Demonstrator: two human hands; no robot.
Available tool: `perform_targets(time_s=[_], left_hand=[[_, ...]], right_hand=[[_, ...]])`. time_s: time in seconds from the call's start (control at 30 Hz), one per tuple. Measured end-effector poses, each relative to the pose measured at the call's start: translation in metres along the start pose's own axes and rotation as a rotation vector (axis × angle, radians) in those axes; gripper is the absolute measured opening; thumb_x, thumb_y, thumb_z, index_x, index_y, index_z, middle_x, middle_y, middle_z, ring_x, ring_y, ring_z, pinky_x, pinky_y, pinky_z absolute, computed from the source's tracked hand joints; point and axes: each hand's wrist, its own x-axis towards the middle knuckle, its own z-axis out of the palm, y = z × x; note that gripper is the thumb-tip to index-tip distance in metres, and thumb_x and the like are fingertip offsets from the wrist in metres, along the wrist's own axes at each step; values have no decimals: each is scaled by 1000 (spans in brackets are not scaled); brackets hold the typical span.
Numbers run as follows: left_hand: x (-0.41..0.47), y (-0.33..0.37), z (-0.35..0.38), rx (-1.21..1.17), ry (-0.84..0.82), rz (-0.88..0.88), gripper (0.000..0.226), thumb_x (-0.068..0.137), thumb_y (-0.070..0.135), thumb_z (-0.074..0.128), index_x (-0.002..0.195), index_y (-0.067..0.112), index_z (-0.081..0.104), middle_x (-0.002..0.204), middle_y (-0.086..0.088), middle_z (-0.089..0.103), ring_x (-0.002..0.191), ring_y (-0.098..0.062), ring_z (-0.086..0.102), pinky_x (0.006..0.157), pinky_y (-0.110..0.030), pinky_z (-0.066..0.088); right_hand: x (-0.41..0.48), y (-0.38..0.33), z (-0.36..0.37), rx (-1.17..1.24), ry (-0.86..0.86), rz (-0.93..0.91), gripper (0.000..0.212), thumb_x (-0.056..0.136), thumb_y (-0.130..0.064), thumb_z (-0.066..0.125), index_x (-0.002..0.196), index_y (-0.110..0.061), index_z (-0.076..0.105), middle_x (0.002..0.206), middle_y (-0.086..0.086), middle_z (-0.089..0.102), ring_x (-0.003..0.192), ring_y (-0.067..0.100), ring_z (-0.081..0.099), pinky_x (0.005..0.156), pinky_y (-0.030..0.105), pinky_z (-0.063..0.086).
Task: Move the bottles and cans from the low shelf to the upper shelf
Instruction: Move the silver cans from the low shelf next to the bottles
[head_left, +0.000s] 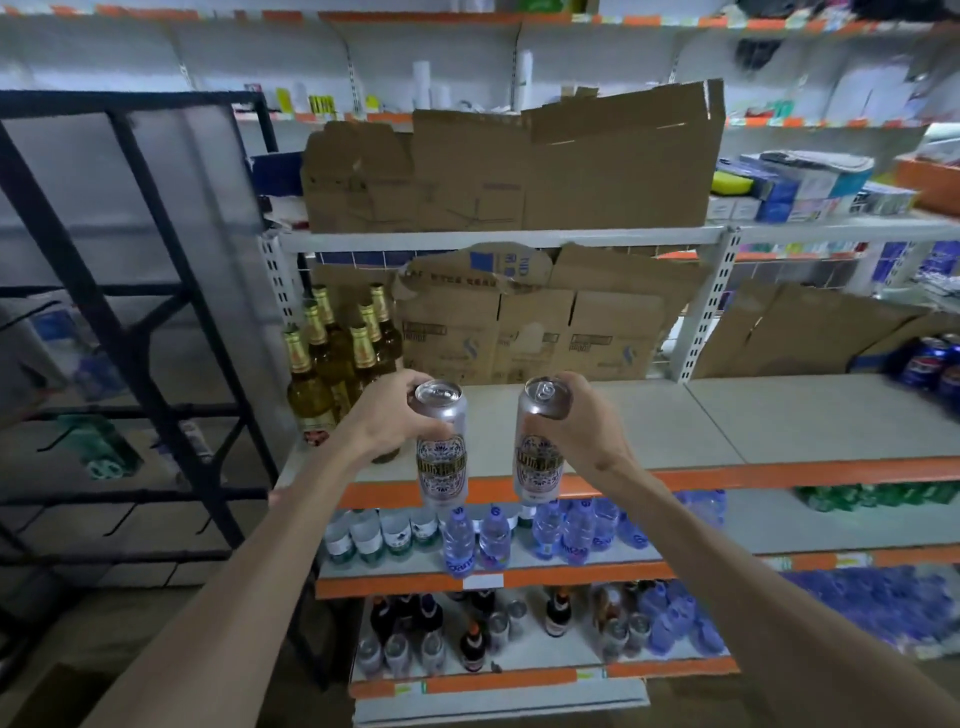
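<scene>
My left hand (387, 415) grips a tall silver can (441, 447) near its top, and my right hand (587, 421) grips a second silver can (537, 447) the same way. Both cans hang upright in the air in front of the orange edge of the upper shelf (649, 426). Several yellow glass bottles with gold foil necks (332, 358) stand at the left end of that shelf. On the low shelf (519, 675) stand several dark bottles (472, 647) and silver cans (397, 652).
Flattened cardboard boxes (524, 327) lean against the back of the upper shelf. Water bottles (519, 535) fill the middle shelf. Blue cans (930, 364) sit at the far right. A black metal rack (130, 312) stands to the left.
</scene>
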Motion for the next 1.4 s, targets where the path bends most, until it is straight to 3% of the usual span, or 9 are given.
perform_targets(time_s=[0.23,0.43,0.6,0.77,0.87,1.0,1.17,1.4], left_hand=[[75,-42,6,19,-45,-54,60,65,16,86,120,18,61,107,5,69,97,-9,65,77,-23,50],[157,-51,21,30,2,-66,62,69,11,86,125,16,60,117,2,64,105,-14,61,90,-31,51],[219,-69,34,4,7,-116,56,72,10,82,123,16,60,114,4,64,104,-12,61,79,-21,48],[271,-94,44,92,10,-167,62,69,16,82,126,18,57,115,1,65,105,-17,62,90,-36,52],[296,-106,49,91,4,-197,60,72,15,81,126,18,55,116,-1,64,105,-18,61,82,-30,49],[322,-118,60,75,8,-218,62,75,12,79,129,17,50,118,-2,63,107,-18,58,84,-30,47],[336,-132,67,75,19,-232,62,76,11,80,128,18,49,120,-5,63,111,-22,59,91,-38,51],[344,-148,68,0,46,-228,58,79,7,77,129,17,50,118,-1,60,108,-17,55,86,-32,47]], right_hand=[[67,26,39,4,-39,98,56,74,-24,77,124,-20,52,112,3,66,97,23,63,85,45,55],[144,52,62,36,-68,122,59,72,-22,79,124,-19,50,111,6,65,101,27,62,83,46,55],[212,78,84,-12,-145,88,58,77,-31,76,127,-21,48,116,4,65,103,27,62,83,42,54],[266,90,112,2,-177,85,54,78,-31,75,125,-24,49,110,3,67,99,26,64,82,44,55],[291,94,128,-11,-181,104,53,75,-32,77,121,-25,52,107,3,68,97,26,64,82,43,54],[310,105,148,-2,-173,108,56,73,-32,80,120,-26,51,107,1,68,95,24,64,77,34,52],[321,113,168,11,-179,107,58,71,-32,79,119,-26,48,106,1,67,95,26,65,82,46,55],[332,122,181,61,-182,104,60,72,-30,79,123,-27,48,109,-2,66,98,22,63,84,43,55]])
